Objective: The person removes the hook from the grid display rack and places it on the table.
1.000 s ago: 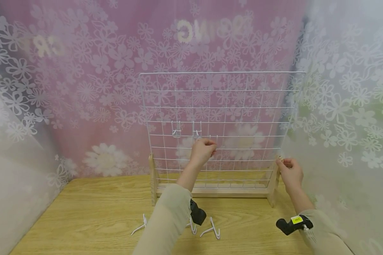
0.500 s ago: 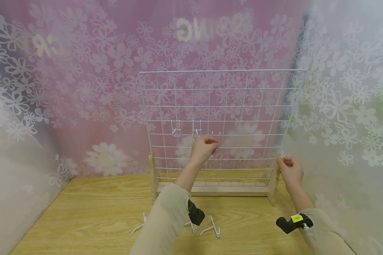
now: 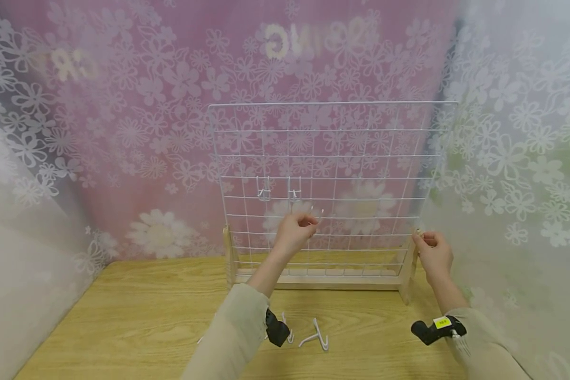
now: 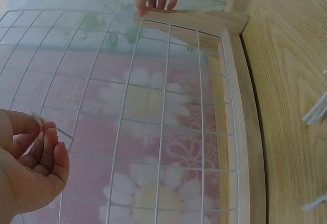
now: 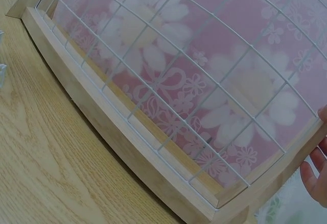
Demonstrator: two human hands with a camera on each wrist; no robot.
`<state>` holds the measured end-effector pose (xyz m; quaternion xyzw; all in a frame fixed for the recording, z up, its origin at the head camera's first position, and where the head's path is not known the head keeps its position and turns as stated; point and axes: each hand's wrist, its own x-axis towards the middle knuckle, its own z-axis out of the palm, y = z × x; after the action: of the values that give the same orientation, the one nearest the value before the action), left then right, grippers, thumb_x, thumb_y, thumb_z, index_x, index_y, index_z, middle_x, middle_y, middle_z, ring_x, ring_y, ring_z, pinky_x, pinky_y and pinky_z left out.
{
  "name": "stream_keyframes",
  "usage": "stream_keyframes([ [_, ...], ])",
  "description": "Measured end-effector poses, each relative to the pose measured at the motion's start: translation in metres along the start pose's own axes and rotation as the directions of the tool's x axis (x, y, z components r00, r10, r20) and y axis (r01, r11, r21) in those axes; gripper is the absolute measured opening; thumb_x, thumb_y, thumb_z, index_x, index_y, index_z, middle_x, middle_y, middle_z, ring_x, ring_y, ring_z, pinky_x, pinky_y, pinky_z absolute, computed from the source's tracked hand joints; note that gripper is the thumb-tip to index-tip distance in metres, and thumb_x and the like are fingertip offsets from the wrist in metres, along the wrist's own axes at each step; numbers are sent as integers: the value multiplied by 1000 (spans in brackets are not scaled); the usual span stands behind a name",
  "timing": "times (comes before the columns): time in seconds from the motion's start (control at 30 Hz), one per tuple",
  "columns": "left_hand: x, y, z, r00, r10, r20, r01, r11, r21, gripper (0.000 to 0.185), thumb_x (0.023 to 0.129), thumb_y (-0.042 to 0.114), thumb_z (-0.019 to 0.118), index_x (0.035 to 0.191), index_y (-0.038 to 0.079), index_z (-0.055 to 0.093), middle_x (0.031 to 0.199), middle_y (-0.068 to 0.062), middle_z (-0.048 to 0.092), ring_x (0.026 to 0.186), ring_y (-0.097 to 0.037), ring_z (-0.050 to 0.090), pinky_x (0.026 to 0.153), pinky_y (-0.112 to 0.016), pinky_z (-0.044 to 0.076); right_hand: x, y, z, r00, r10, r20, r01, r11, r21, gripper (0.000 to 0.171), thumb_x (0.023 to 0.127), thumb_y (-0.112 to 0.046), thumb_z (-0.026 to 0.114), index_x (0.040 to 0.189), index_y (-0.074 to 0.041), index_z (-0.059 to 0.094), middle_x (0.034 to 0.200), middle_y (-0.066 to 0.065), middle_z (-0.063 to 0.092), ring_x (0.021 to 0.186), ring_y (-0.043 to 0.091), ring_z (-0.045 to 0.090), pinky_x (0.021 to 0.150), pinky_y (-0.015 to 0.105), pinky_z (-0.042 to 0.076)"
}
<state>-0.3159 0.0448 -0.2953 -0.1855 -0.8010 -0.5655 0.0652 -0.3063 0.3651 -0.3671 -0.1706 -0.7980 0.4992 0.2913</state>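
My left hand (image 3: 292,235) pinches a white wire hook between thumb and fingertips, in front of the wire grid panel (image 3: 347,178). In the left wrist view, part of that hook (image 4: 64,134) sticks out past the fingers; the hand hides the rest. Two similar hooks, a left one (image 3: 263,193) and a right one (image 3: 294,193), hang on the grid just above this hand. My right hand (image 3: 434,256) holds the top of the wooden stand's right post (image 3: 408,279). In the right wrist view, the fingers (image 5: 312,175) show at the post's edge.
White hooks lie on the wooden table (image 3: 361,338): one (image 3: 317,335) shows fully, others are partly hidden behind the left forearm. The stand's crossbar (image 3: 342,283) runs below the grid. A floral curtain (image 3: 161,158) hangs close behind, with another along the right side.
My left hand, with its hook, shifts slightly right, then back left and down; the hook's tips now sit lower against the grid. The right hand stays on the post.
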Motion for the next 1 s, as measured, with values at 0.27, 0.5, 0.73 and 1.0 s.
stream_keyframes([
  [0.27, -12, -19, -3, 999, 43, 9, -43, 999, 23, 8, 83, 5, 63, 89, 2, 68, 71, -3, 60, 64, -13, 53, 54, -23, 42, 0, -2, -1, 1000, -7, -5, 7, 1000, -12, 37, 93, -31, 55, 111, 2, 52, 94, 6, 50, 73, 5, 44, 55, 13, 40],
  [0.5, -22, -32, -1, 999, 20, 36, -22, 999, 38, 8, 86, 10, 64, 91, 5, 68, 74, -2, 62, 69, -15, 56, 59, -24, 45, -1, -1, -1, 1000, -1, -3, 1, 1000, -3, 38, 93, -31, 55, 111, 2, 51, 94, 4, 51, 73, 4, 44, 56, 13, 40],
  [0.73, -30, -43, -1, 996, 66, 58, -68, 997, 42, 8, 84, 3, 63, 90, 2, 68, 71, -5, 62, 64, -15, 55, 56, -22, 44, -2, -1, -1, 1000, -1, 0, 1, 1000, 3, 36, 93, -30, 55, 111, 1, 51, 94, 3, 50, 69, -1, 44, 56, 11, 41],
  [1.0, -41, -53, 0, 995, 62, 84, -71, 992, 104, 8, 86, 3, 62, 91, 5, 68, 78, -4, 65, 65, -10, 52, 56, -22, 44, -1, -2, 0, 1000, -12, -8, 12, 1000, 17, 35, 92, -28, 56, 110, 2, 51, 93, 1, 50, 68, -4, 44, 57, 9, 41],
])
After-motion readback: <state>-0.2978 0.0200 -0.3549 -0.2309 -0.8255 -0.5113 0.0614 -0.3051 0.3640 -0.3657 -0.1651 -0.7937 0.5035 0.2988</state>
